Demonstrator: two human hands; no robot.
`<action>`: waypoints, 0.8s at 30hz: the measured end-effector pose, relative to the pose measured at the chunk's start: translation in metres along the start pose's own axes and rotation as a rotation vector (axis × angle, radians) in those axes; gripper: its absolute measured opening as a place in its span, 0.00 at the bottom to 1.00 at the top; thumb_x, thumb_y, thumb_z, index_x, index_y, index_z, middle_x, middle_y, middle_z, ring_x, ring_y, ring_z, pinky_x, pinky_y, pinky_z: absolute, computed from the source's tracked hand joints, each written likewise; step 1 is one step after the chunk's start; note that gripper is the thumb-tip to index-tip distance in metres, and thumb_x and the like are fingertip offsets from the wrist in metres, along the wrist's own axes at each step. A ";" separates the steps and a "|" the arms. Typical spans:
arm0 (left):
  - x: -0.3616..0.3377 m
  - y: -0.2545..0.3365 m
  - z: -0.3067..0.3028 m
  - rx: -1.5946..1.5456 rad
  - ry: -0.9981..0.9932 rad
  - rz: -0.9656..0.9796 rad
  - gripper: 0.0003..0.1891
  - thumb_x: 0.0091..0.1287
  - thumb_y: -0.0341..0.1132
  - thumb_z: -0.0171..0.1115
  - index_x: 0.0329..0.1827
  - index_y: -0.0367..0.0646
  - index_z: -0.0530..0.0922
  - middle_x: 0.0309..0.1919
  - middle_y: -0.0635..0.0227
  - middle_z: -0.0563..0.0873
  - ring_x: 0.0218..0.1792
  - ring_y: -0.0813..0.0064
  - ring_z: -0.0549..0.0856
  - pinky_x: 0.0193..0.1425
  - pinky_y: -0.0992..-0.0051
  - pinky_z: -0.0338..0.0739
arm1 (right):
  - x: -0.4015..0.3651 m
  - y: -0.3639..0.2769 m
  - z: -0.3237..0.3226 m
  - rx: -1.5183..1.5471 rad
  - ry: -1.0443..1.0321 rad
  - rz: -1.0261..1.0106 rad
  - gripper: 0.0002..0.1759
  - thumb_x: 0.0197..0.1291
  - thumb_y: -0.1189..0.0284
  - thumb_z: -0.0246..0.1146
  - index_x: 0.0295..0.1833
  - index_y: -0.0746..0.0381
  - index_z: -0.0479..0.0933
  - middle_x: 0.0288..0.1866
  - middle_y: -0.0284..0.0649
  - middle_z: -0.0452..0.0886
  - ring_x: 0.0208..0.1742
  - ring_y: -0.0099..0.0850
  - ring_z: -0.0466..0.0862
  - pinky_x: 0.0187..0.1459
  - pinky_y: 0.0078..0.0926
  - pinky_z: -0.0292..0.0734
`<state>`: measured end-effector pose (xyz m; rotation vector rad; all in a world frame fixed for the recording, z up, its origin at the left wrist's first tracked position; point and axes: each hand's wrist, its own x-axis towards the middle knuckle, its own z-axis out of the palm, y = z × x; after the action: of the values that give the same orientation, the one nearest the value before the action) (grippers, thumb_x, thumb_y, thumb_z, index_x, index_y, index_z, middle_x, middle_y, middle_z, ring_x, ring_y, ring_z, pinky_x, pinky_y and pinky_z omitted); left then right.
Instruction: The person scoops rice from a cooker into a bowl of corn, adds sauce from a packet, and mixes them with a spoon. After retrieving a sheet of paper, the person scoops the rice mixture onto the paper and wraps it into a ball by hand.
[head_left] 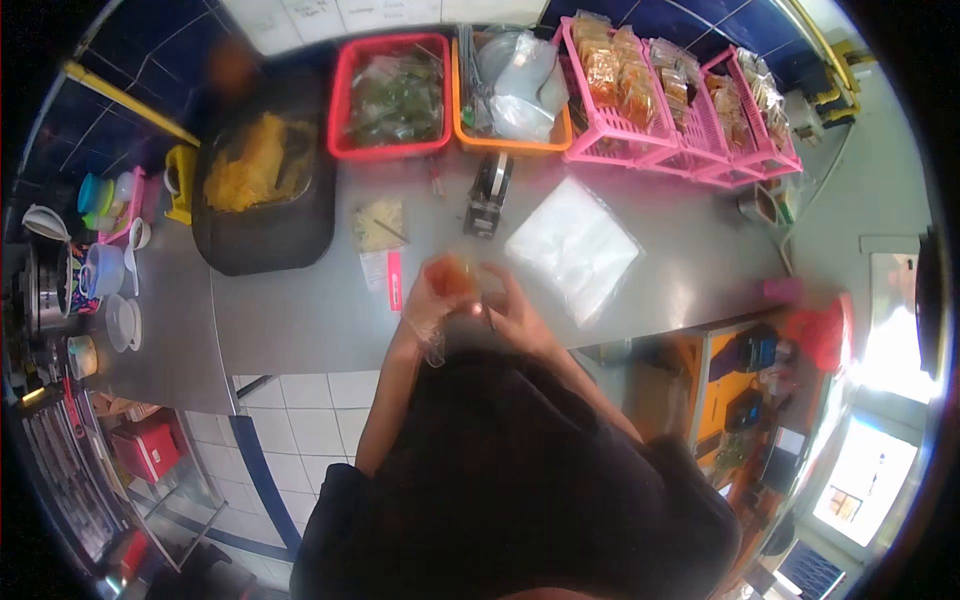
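Note:
My left hand (437, 292), in a loose clear plastic glove, is closed around a small orange-coloured packet (463, 272) above the counter's front edge. From the other side my right hand (515, 315) meets it with bent fingers. Something thin and dark shows at the right fingertips, too blurred to name. Just beyond my hands stands a black tape dispenser (487, 200). Right of it lies a stack of clear plastic bags (577, 248). To the left are a pink-handled cutter (395, 281) and a flat pack of pale yellowish pieces (380, 224) with a dark stick across it.
A black tub (265, 240) with yellow food stands back left on the steel counter (290, 320). Along the wall are a red basket (390, 152) of green leaves in plastic, an orange basket (515, 145) of bags, and pink racks (625, 140) of small packets. Bowls crowd the far left.

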<state>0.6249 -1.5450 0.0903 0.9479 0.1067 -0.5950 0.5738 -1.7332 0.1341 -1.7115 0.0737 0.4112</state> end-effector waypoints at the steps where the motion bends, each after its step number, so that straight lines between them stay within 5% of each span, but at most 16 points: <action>1: -0.001 -0.002 0.000 -0.014 -0.029 -0.013 0.41 0.56 0.19 0.77 0.72 0.44 0.65 0.57 0.66 0.80 0.54 0.69 0.86 0.55 0.69 0.88 | 0.000 -0.001 0.000 -0.002 -0.004 -0.001 0.44 0.69 0.52 0.69 0.80 0.57 0.55 0.28 0.34 0.79 0.32 0.21 0.73 0.40 0.26 0.70; 4: -0.002 -0.006 -0.001 0.049 0.058 -0.019 0.41 0.56 0.20 0.78 0.72 0.44 0.66 0.57 0.67 0.80 0.54 0.69 0.86 0.55 0.68 0.88 | -0.003 -0.007 -0.002 -0.069 0.029 0.007 0.45 0.69 0.52 0.69 0.81 0.57 0.54 0.27 0.35 0.79 0.32 0.21 0.73 0.40 0.26 0.70; 13: 0.008 -0.012 0.022 0.166 -0.082 -0.044 0.44 0.54 0.26 0.82 0.73 0.43 0.65 0.56 0.65 0.81 0.52 0.69 0.86 0.51 0.67 0.89 | -0.012 0.007 -0.017 0.038 0.108 -0.014 0.46 0.69 0.48 0.66 0.84 0.54 0.53 0.27 0.35 0.77 0.32 0.22 0.71 0.39 0.27 0.69; 15: 0.006 -0.018 0.036 0.129 0.044 -0.130 0.41 0.53 0.27 0.83 0.70 0.41 0.69 0.54 0.66 0.82 0.52 0.70 0.86 0.52 0.67 0.89 | -0.017 0.011 -0.023 0.081 0.152 -0.068 0.46 0.69 0.49 0.66 0.84 0.52 0.53 0.26 0.35 0.76 0.32 0.22 0.71 0.39 0.27 0.68; 22: 0.023 -0.044 0.087 0.295 -0.129 -0.215 0.42 0.57 0.33 0.82 0.72 0.42 0.66 0.52 0.66 0.84 0.48 0.71 0.87 0.49 0.69 0.89 | -0.058 0.042 -0.063 0.103 0.296 -0.056 0.44 0.70 0.46 0.63 0.86 0.45 0.53 0.28 0.37 0.74 0.33 0.29 0.71 0.42 0.31 0.71; 24: 0.029 -0.062 0.105 0.275 -0.200 -0.218 0.33 0.56 0.36 0.85 0.61 0.41 0.75 0.49 0.67 0.86 0.47 0.72 0.87 0.48 0.72 0.87 | -0.079 0.048 -0.075 0.080 0.375 -0.045 0.43 0.72 0.46 0.60 0.86 0.43 0.54 0.30 0.40 0.77 0.34 0.33 0.74 0.45 0.34 0.72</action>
<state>0.5989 -1.6680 0.0972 1.1445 -0.0535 -0.9196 0.5041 -1.8285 0.1223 -1.6890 0.3187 0.0490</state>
